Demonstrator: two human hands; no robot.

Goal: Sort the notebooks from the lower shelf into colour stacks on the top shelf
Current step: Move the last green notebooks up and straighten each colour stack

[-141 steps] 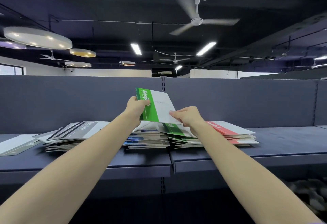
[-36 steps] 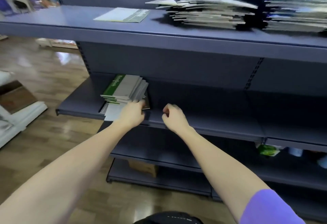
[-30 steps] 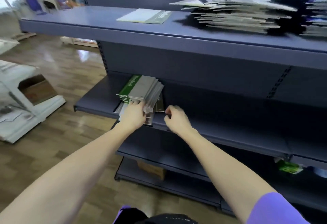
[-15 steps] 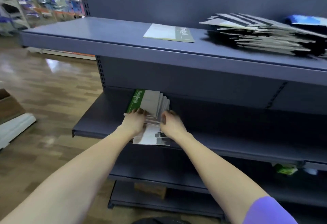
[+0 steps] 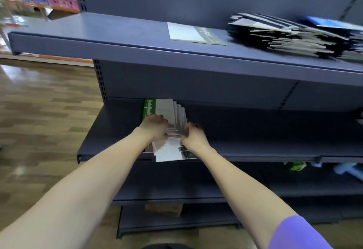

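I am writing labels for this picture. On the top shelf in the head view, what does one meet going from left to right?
Bare top shelf → single flat notebook with a dark green edge → black-striped stack of notebooks → blue-topped stack at the right edge, touching or overlapping the striped stack.

The scene is evenly and fairly brightly lit from above. Pale glare is thrown on the wooden floor at the left. The space beneath the top shelf is left in deep shadow. Motion blur is seen on the stacked notebooks at the right edge, and straight lines are bent outward by the wide-angle lens.
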